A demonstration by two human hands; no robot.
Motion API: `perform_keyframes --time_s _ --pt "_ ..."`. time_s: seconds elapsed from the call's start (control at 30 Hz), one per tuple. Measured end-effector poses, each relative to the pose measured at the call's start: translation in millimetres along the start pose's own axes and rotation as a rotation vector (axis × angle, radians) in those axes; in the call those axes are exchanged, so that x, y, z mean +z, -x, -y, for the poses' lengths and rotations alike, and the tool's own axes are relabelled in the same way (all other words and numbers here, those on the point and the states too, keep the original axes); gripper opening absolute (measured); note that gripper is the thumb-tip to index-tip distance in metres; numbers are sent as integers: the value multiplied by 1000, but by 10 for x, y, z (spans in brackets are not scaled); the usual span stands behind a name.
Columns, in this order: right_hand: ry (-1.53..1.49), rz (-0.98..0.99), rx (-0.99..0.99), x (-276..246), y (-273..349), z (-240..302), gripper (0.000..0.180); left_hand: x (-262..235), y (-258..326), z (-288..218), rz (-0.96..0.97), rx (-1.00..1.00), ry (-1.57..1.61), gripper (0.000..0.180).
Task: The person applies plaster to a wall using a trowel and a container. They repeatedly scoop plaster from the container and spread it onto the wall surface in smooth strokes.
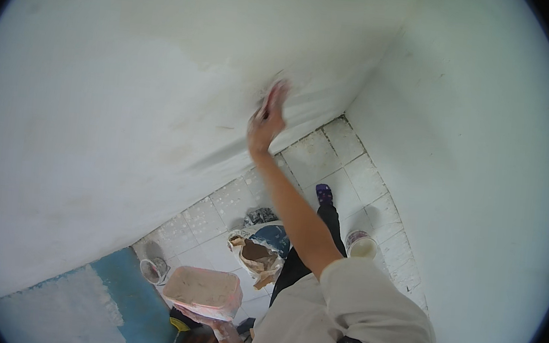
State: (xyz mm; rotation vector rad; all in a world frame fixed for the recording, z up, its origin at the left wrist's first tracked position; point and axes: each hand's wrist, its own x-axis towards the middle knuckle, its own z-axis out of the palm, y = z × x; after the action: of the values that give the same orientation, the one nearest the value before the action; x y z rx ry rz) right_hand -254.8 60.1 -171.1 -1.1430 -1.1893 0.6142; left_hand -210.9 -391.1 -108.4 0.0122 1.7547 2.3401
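My right hand [266, 128] reaches up against the pale wall [163, 88], smeared by motion. Its fingers close round a flat, pinkish thing [277, 94] that touches or nearly touches the plaster; the blur hides what kind it is. Low on the left, my left hand [210, 321] grips a rectangular pink plastic tub [203, 288] from underneath and along its near side. Greyish-pink smears coat the tub's inside, and whitish residue covers my left fingers and wrist.
White floor tiles [315, 155] with splatters run below the wall to a corner. Nearby stand an open sack [258, 260], a small white bucket [154, 270] and another bucket [362, 245] right of my leg. A second wall [480, 165] rises on the right.
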Motion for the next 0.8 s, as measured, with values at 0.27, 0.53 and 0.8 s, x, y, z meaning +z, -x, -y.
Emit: perform_keyframes --time_s 0.27,0.53,0.8 --pt "-1104 -154 871 -525 -206 -776 31 -103 20 -210 -56 9 24 70" --pt "-501 46 534 -411 -720 172 25 161 -53 -57 1 -24 55 70" --pt "-387 299 358 -521 -700 -944 61 1192 -210 706 394 -52 18 71"
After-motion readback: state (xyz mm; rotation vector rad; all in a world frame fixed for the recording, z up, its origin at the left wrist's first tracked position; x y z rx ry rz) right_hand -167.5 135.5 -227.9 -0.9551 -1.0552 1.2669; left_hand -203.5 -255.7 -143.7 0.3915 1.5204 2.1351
